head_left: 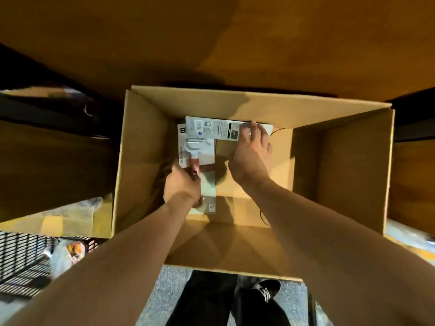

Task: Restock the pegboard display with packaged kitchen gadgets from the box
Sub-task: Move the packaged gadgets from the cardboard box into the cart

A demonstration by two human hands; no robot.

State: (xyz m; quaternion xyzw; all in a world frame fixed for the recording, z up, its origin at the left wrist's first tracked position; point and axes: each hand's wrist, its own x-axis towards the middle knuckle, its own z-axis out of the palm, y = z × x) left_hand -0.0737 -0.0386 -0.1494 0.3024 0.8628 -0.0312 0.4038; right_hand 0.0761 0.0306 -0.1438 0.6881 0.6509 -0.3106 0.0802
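We reach into the open brown cardboard box [353, 161], both forearms crossing its near wall. The right half of the box floor lies bare, leaving wide room there; the goods crowd the far left corner. A long white printed card with a barcode [211, 128] lies along the far wall. Beneath its left end, a white carded gadget with a metal head and reddish handle [197, 149] runs back toward the near wall. Our left hand [182, 184], knuckles up, clenches around that gadget at its handle. Our right hand [250, 156] lies palm down, fingers over the long card's right end; we cannot tell whether they pinch it.
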